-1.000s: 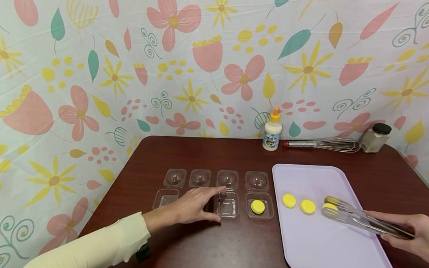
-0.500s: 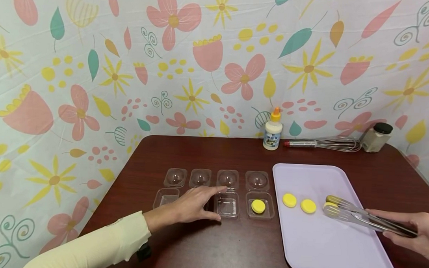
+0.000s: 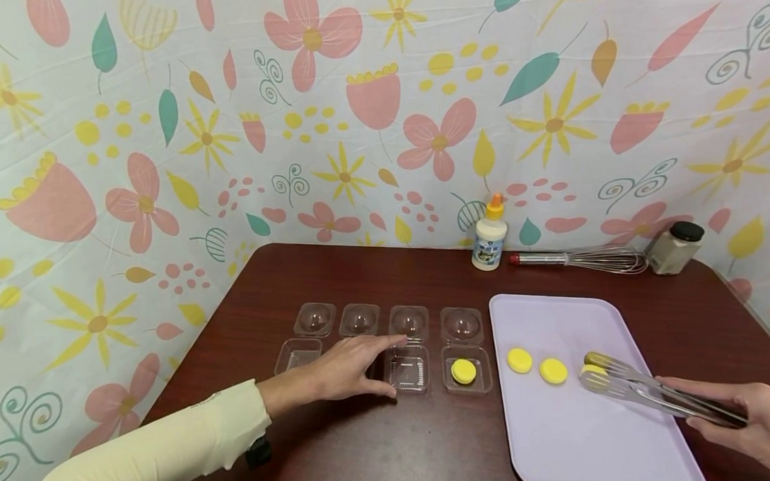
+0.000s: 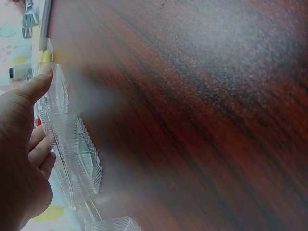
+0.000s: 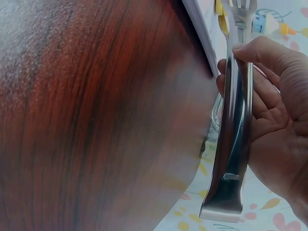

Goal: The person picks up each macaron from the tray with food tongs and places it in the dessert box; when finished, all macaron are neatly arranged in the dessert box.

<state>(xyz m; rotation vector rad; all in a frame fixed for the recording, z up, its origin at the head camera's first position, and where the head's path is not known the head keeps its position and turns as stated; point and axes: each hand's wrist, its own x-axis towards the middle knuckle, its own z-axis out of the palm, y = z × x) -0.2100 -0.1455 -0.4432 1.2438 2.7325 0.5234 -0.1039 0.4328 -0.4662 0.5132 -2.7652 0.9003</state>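
In the head view my right hand (image 3: 751,419) grips metal tongs (image 3: 685,401), whose two slotted ends stand on either side of a yellow macaron (image 3: 593,371) on the lilac tray (image 3: 588,446). Two more yellow macarons, one at the left (image 3: 519,360) and one beside it (image 3: 553,371), lie on that tray. My left hand (image 3: 339,370) reaches over a row of clear plastic boxes, thumb and fingers spread beside the third box (image 3: 407,369); whether it touches the box I cannot tell. The rightmost box (image 3: 484,385) contains a yellow macaron (image 3: 463,371).
Each clear box has its domed lid (image 3: 461,324) folded back behind it. Along the rear edge of the dark wooden table (image 3: 416,447) stand a squeeze bottle (image 3: 489,237), a whisk (image 3: 578,258) lying flat, and a black-capped jar (image 3: 675,248). A flowered cloth (image 3: 389,127) hangs behind.
Very little differs. The tongs shift only slightly around the same macaron, and my left hand stays in place by the boxes.
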